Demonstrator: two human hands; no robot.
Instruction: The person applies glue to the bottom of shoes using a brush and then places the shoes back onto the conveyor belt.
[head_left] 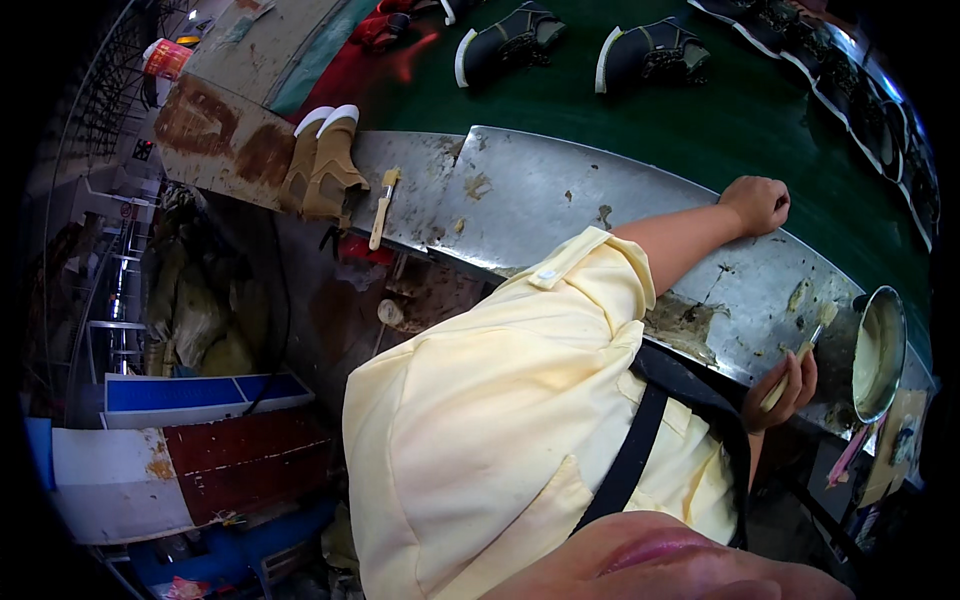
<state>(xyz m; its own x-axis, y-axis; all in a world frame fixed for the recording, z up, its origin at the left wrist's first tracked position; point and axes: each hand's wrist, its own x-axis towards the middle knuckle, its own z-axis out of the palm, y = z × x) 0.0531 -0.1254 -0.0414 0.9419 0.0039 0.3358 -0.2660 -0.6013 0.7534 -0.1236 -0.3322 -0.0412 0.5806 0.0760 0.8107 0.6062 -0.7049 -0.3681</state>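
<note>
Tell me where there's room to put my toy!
Between the brush near the tan boots and the left hand, the metal ledge has stained room. It's crowded by the bowl, where the right hand holds another brush.

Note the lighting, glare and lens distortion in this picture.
Head view: black corners surround the fisheye image, and the straps and clutter at far left are dim.
Head view: the metal worktop bends into an arc and carries a pale sheen.
Head view: a red glow tints the green surface at upper left.
Head view: the yellow shirt is brightly lit.
</note>
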